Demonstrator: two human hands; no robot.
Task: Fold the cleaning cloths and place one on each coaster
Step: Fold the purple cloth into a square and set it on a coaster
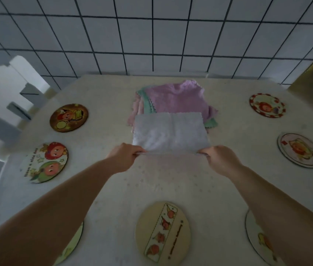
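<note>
Both hands, left hand (125, 155) and right hand (220, 158), pinch the near corners of the pale grey scalloped cloth (169, 131) (seemingly folded once) mid-table, just before the pastel cloth pile (173, 98). I'd fold again, then place it on the near round fruit-print coaster (163, 233).

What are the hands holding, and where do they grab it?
A white cloth: left hand and right hand each pinch one end of its near folded edge.

White cloth (170, 129) — pile (173, 98) of lilac, mint, pink; coasters (163, 235) bear cartoon prints — white wall tiles (151, 35), dark grout.
</note>
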